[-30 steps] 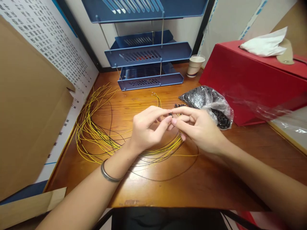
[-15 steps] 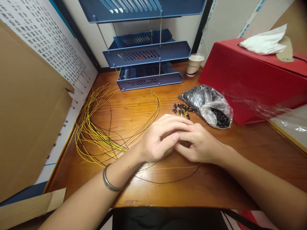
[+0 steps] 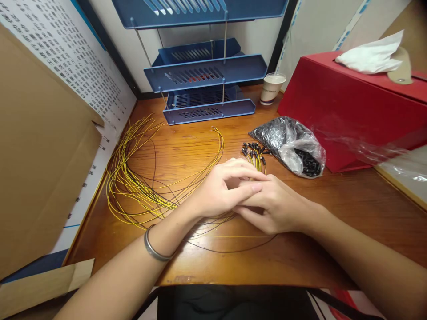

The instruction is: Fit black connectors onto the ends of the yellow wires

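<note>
My left hand (image 3: pixel 223 189) and my right hand (image 3: pixel 276 205) meet low over the wooden desk (image 3: pixel 207 262), fingers curled and overlapping on a bundle of thin yellow wires (image 3: pixel 140 186). What the fingertips pinch is hidden. Just beyond the hands lies a cluster of wire ends with small black connectors (image 3: pixel 253 151). A clear plastic bag of black connectors (image 3: pixel 293 146) sits to the right of it. The wires loop out in a wide coil to the left.
A blue three-tier letter tray (image 3: pixel 207 75) stands at the back, a paper cup (image 3: pixel 271 89) beside it. A red box with tissue (image 3: pixel 360 98) fills the right. Cardboard (image 3: pixel 40 146) leans on the left. Plastic wrap (image 3: pixel 403 164) lies at the right edge.
Both hands came down from a raised pinch on a small black part to the desk surface, uncovering the cluster of connector-tipped wire ends behind them.
</note>
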`<state>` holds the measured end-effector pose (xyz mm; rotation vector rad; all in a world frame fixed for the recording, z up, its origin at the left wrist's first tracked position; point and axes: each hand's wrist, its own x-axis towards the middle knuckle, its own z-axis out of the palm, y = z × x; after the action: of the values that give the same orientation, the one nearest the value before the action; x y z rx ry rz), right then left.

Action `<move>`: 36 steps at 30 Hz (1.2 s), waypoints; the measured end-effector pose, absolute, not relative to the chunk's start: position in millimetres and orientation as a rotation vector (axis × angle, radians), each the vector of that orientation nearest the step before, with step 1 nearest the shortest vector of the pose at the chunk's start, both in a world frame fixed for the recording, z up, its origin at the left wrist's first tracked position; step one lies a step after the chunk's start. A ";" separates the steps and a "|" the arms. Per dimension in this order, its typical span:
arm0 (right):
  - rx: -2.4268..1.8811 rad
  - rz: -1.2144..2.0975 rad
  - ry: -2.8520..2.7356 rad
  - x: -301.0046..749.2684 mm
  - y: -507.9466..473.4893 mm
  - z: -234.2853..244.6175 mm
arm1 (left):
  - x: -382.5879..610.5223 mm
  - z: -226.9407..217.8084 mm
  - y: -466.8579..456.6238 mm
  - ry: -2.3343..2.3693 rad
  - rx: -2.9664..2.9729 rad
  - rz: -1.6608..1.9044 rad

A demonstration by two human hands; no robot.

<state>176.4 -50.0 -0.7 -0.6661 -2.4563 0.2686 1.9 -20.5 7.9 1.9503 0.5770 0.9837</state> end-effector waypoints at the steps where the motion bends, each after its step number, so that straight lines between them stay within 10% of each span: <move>1: -0.687 0.272 -2.466 176.7 -50.6 -0.5 | 3.0 7.4 -20.2 0.570 1.930 1.003; 19: -0.767 0.258 -2.560 179.9 -52.0 4.1 | -138.1 11.1 98.5 1.483 1.338 2.256; 36: -0.734 -0.012 -2.604 178.2 -51.3 0.4 | 4.5 17.0 -23.1 0.612 1.645 0.809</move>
<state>178.2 -51.3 0.4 -0.7338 -2.6039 -0.0116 4.5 -23.1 17.0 1.6451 0.6116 0.8090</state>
